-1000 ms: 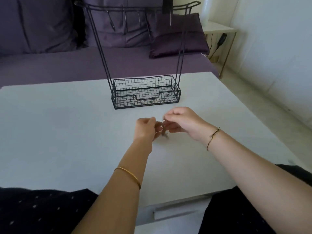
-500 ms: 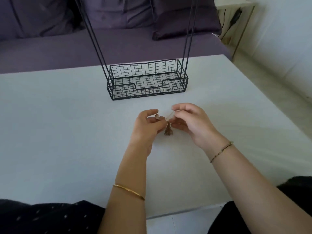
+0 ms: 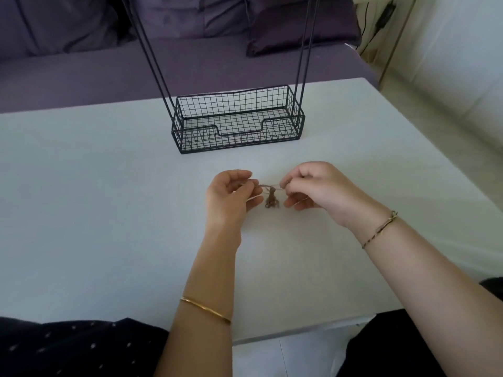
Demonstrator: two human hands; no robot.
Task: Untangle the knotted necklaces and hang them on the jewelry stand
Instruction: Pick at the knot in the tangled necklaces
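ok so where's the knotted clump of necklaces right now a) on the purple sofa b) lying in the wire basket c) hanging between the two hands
c: the knotted necklaces dangle from a strand pinched by the left hand and the right hand, on the near side of the jewelry stand.

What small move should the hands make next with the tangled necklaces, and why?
Probably the right hand should slacken its strand a little and pick one loop out of the tangled necklaces. It and the left hand each pinch a thin strand stretched between them, and the tangle hangs bunched below, above the table. Pulling harder would likely tighten it.
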